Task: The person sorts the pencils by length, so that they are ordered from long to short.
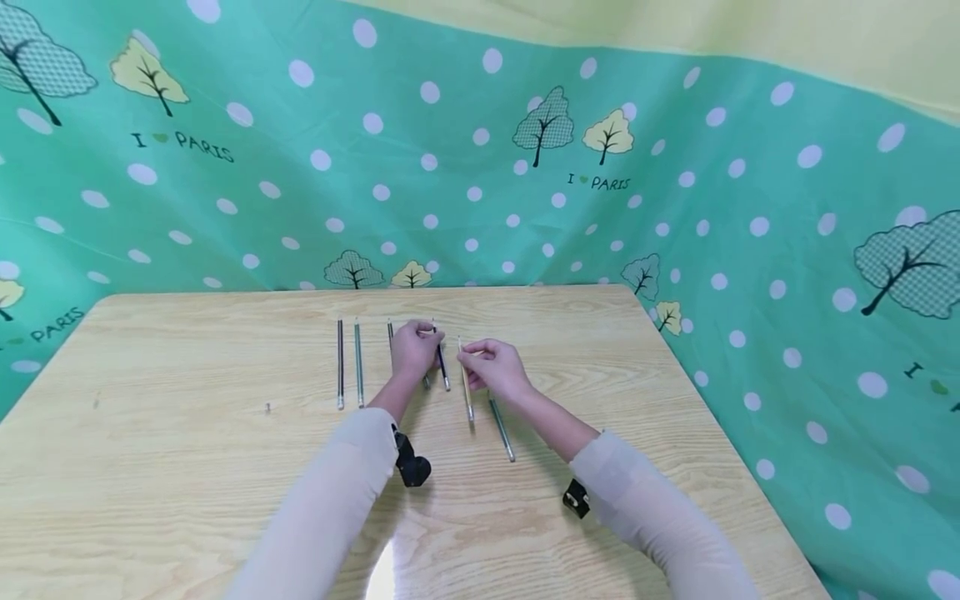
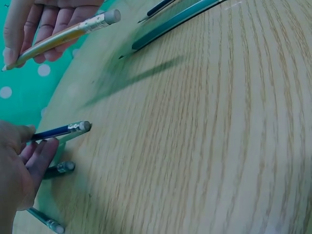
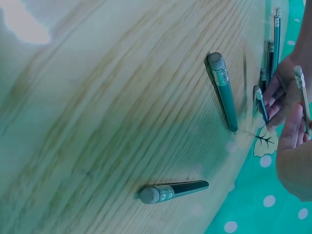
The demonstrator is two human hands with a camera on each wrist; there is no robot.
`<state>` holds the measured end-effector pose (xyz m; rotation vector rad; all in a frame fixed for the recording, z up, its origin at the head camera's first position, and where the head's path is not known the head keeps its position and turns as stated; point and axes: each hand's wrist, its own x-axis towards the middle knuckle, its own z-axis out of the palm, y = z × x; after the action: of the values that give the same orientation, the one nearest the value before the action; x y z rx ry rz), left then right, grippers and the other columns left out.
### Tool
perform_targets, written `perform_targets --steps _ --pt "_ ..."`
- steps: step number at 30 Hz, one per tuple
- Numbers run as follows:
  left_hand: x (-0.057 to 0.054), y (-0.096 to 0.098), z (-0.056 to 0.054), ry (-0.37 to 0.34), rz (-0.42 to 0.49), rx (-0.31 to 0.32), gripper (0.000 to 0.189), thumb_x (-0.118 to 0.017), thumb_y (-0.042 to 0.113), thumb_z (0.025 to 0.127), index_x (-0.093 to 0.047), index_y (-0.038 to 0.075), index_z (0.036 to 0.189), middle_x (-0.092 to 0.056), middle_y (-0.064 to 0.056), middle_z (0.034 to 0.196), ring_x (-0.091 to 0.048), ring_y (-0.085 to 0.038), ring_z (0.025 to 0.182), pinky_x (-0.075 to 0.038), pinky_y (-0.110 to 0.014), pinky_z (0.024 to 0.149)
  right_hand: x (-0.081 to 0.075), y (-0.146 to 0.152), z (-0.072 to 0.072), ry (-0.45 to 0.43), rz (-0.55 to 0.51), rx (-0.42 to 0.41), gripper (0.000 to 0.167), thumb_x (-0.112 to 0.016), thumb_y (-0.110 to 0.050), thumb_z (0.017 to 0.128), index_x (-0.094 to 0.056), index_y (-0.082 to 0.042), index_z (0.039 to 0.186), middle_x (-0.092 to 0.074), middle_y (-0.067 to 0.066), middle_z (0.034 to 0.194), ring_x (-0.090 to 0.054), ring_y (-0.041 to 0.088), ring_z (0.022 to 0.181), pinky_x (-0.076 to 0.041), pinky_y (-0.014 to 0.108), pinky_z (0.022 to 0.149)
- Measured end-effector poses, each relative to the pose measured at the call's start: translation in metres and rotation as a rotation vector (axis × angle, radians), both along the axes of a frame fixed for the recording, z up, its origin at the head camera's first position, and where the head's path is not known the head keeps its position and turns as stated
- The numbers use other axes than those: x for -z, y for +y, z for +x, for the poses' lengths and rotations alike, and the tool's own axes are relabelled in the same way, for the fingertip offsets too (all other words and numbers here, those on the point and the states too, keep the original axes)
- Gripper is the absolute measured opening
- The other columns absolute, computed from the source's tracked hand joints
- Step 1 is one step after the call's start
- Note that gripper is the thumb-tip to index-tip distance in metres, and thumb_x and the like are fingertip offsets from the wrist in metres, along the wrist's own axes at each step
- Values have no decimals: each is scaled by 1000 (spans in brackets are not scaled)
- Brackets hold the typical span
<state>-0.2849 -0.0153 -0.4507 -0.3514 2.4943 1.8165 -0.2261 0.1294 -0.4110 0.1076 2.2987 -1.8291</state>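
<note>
My left hand (image 1: 413, 352) pinches a dark blue pencil (image 2: 53, 132) near its pointed end, the eraser towards me. To its right, my right hand (image 1: 501, 368) pinches a yellow pencil (image 1: 466, 385) by the tip. In the left wrist view this yellow pencil (image 2: 57, 41) is raised off the table, its shadow falling below. Another dark pencil (image 1: 390, 328) lies partly hidden behind the left hand. Near the right hand rests a green pencil (image 1: 501, 430). The right wrist view also shows a dark pencil (image 3: 190, 187) on the table, which the right arm hides in the head view.
Left of the hands, a dark pencil (image 1: 341, 365) and a teal pencil (image 1: 358, 365) lie side by side on the wooden table (image 1: 187, 475). A tiny object (image 1: 267, 407) lies farther left. Green dotted cloth (image 1: 450, 200) hangs behind and to the right.
</note>
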Motion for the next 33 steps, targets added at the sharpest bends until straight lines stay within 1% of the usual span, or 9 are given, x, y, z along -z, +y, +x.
perform_targets --steps 5,8,13,17,19,22,24,27,33 --pt "-1 3 3 26 -13 1 29 -64 16 88 -60 3 113 -64 -13 95 -52 -8 47 -54 -24 48 0 2 -1 -8 4 3 29 -66 -15 87 -61 1 111 -67 18 86 -60 11 59 -59 34 64" --pt "-1 6 1 39 -34 0 29 -64 16 88 -60 3 113 -64 -13 95 -52 -8 47 -53 -23 47 0 3 0 5 11 24 27 -66 -16 87 -62 -1 109 -67 15 84 -60 10 58 -58 29 60" --pt "-1 11 -2 31 -60 2 30 -63 17 88 -59 4 115 -65 -12 96 -55 -10 50 -52 -22 47 0 3 0 19 12 43 25 -65 -14 87 -62 0 107 -66 16 82 -59 10 56 -57 25 55" --pt "-3 13 -4 23 -80 -2 32 -63 17 89 -57 5 117 -67 -11 96 -59 -15 53 -50 -23 48 0 3 0 29 7 45 25 -65 -13 87 -62 1 108 -66 18 83 -59 9 55 -57 27 56" --pt "-5 14 -5 38 -109 -13 32 -64 18 88 -58 4 117 -67 -12 97 -61 -17 60 -50 -24 52 1 4 -1 30 8 46 25 -65 -13 87 -62 1 107 -66 14 79 -59 9 55 -57 28 57" --pt "-7 14 -6 55 -157 -28 30 -64 18 88 -59 5 115 -67 -12 98 -63 -21 73 -52 -28 61 1 5 -1 33 15 48 25 -65 -14 87 -62 1 107 -63 5 72 -58 9 55 -58 31 59" --pt "-7 13 -7 64 -185 -25 30 -63 19 88 -60 4 114 -67 -13 100 -62 -23 81 -53 -30 68 1 6 -1 32 18 52 25 -65 -14 87 -62 1 106 -62 1 70 -58 9 55 -59 33 60" --pt "-6 13 -8 49 -207 -7 29 -63 19 88 -60 4 113 -67 -14 103 -64 -26 88 -54 -34 73 1 8 -2 27 21 61 24 -66 -15 87 -62 0 106 -62 1 70 -58 9 55 -59 34 62" --pt "-6 14 -7 31 -262 25 29 -61 19 89 -61 1 112 -67 -16 109 -63 -28 95 -53 -36 79 0 11 -3 25 19 72 24 -66 -16 86 -63 -2 106 -64 6 73 -59 8 55 -56 24 55"
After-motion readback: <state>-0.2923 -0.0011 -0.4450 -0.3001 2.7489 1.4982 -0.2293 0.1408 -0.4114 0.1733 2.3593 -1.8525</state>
